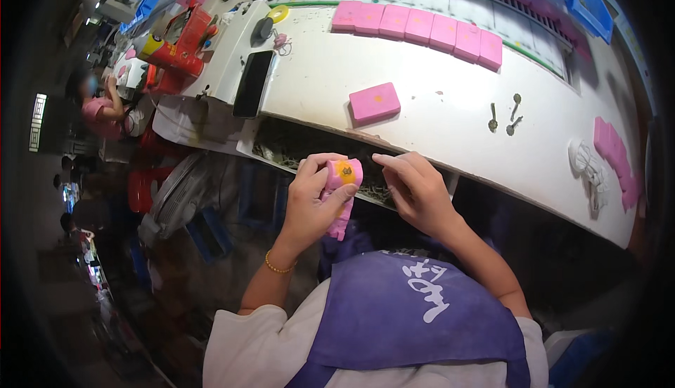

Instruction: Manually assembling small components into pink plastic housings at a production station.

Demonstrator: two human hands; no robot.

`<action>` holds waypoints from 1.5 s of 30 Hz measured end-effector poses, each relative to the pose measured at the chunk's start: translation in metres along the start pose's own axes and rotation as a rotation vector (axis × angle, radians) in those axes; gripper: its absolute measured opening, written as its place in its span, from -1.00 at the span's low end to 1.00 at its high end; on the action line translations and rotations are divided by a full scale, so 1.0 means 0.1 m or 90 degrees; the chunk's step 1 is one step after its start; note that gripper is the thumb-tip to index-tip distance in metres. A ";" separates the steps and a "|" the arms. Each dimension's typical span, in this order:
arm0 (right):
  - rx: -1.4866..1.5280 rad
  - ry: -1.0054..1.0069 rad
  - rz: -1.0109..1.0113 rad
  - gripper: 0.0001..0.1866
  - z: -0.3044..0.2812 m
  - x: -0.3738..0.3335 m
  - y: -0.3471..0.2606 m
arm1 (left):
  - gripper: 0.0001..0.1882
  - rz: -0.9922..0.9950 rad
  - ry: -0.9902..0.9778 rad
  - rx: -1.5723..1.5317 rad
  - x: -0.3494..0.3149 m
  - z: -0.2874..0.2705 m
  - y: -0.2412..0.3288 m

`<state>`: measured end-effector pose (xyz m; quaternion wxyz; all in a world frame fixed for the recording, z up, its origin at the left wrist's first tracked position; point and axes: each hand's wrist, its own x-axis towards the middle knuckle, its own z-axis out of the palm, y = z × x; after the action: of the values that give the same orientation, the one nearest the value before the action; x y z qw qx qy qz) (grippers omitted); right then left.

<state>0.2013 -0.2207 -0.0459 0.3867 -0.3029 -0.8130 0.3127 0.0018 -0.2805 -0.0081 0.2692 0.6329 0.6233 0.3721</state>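
Observation:
My left hand (309, 201) grips a pink box-shaped piece (342, 177) with an orange spot on its face, held below the white table's front edge (450, 166). A pink strip hangs down from it. My right hand (415, 191) is just to the right of it, fingers pinched together, its tips close to the pink piece; whether they hold something small I cannot tell. A single pink box (374, 102) lies on the table above my hands.
A row of pink boxes (422, 26) lines the table's far side, more pink boxes (615, 159) at the right end. Three small metal keys (505, 117), a black phone (252, 82), a yellow tape roll (278, 14) and white cloth (589, 170) lie about. Another person sits at far left (98, 103).

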 end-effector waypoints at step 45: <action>0.222 -0.002 -0.046 -0.61 -0.11 0.26 -0.08 | -0.77 0.168 0.012 0.194 0.07 0.13 0.17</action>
<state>0.1947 -0.2037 -0.0227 0.4431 -0.2012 -0.7573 0.4355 0.0217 -0.2730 -0.0012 0.1137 0.7389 0.5868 0.3110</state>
